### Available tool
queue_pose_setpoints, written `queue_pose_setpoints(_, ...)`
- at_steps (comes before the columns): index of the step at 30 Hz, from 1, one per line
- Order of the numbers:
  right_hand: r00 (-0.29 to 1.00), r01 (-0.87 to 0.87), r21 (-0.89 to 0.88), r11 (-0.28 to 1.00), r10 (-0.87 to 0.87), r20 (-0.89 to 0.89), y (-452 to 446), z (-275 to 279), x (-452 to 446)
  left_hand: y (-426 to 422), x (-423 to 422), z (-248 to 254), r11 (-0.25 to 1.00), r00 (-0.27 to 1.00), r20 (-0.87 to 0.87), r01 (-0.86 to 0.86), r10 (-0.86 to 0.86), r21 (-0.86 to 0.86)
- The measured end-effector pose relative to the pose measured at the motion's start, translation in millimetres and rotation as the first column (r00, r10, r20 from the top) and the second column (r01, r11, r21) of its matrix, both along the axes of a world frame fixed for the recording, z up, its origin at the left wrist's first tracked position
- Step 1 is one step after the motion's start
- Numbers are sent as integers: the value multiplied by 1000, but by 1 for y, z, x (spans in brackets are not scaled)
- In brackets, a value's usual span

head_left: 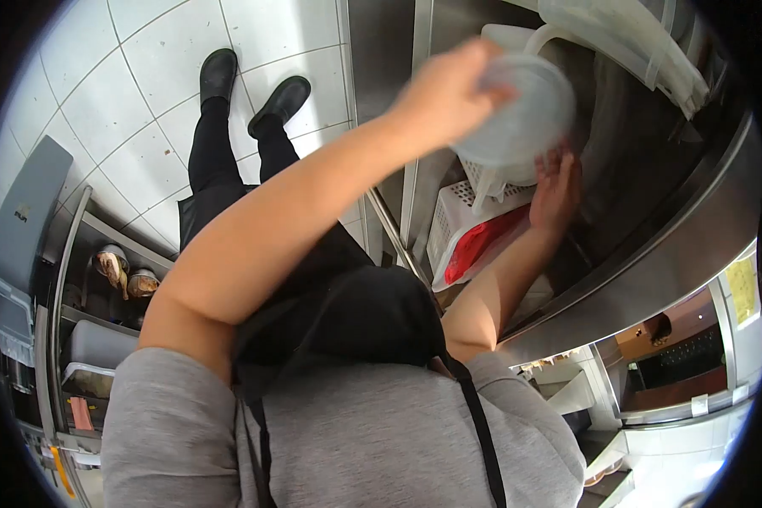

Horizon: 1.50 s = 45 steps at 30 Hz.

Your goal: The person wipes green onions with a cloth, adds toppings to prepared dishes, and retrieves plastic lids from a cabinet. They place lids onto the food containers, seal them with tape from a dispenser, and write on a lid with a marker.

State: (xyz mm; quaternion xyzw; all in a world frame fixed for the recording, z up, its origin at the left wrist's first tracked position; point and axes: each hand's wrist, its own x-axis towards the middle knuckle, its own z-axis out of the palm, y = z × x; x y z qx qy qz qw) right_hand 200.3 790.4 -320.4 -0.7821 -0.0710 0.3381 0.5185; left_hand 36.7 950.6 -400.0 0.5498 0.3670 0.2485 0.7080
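My left hand (459,95) grips the upper left edge of a round translucent plastic lid (525,110), blurred by motion. The lid is over a stainless steel compartment. At its lower right edge is my right hand (557,188), fingers extended and apart; whether they touch the lid or the pale container (516,173) partly hidden under it, I cannot tell. Just below, a white perforated plastic basket (450,222) stands with a red item (483,245) beside or inside it, close to my right wrist.
Clear plastic containers (626,38) sit at the compartment's upper right. A curved steel edge (652,262) runs along my right side. On the left is a shelf unit (74,254) with tubs and bowls. White floor tiles (152,51) lie around my black shoes (281,106).
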Motion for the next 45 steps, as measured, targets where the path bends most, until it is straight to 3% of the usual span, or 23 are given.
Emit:
queue_pose_setpoints(2, 903, 118, -427, 896, 82, 421, 10, -12, 17, -6, -42, -30, 942, 995, -11, -93, 95, -324)
queue_pose_setpoints(3, 902, 114, -428, 896, 87, 424, 9, -19, 32, -17, -66, -54, 948, 986, -38, -168, 163, -272)
queue_pose_setpoints(5, 688, 215, -301, 929, 75, 722, -8, -33, 73, -52, -120, -96, 958, 916, -361, -244, 177, -150)
queue_pose_setpoints(6, 683, 210, -300, 930, 80, 726, -14, -39, 87, -64, -145, -102, 949, 896, -379, -294, 230, -118)
queue_pose_setpoints(8, 486, 372, -358, 856, 149, 861, -27, -46, 107, -88, -203, -118, 939, 829, -559, -204, 15, -278)
queue_pose_setpoints(9, 480, 374, -362, 854, 156, 864, -23, -43, 98, -92, -228, -120, 930, 799, -601, -202, -25, -307)
queue_pose_setpoints(11, 606, 596, -566, 569, 144, 783, -1, -40, 66, -102, -269, -124, 944, 755, -656, -212, -6, -253)
queue_pose_setpoints(12, 602, 596, -560, 576, 140, 786, -1, -45, 69, -107, -281, -127, 960, 741, -669, -223, 53, -171)
queue_pose_setpoints(14, 640, 586, -383, 714, -118, 759, -11, -50, 80, -105, -282, -125, 959, 753, -657, -211, 38, -186)
queue_pose_setpoints(15, 637, 585, -384, 714, -111, 763, -8, -48, 78, -105, -281, -123, 958, 762, -647, -199, 18, -207)
queue_pose_setpoints(17, 528, 507, -562, 654, 280, 802, 2, -52, 72, -104, -276, -120, 962, 747, -665, -181, -1, -205)
queue_pose_setpoints(19, 442, 500, -609, 615, 424, 791, 7, -60, 83, -104, -277, -121, 968, 711, -703, -151, -35, -201)
queue_pose_setpoints(32, 476, 501, -627, 597, 415, 776, 0, -65, 114, -105, -285, -130, 950, 711, -701, -177, -57, -257)
queue_pose_setpoints(45, 475, 527, -606, 596, 385, 791, -6, -63, 116, -94, -285, -125, 967, 730, -683, -156, -26, -202)
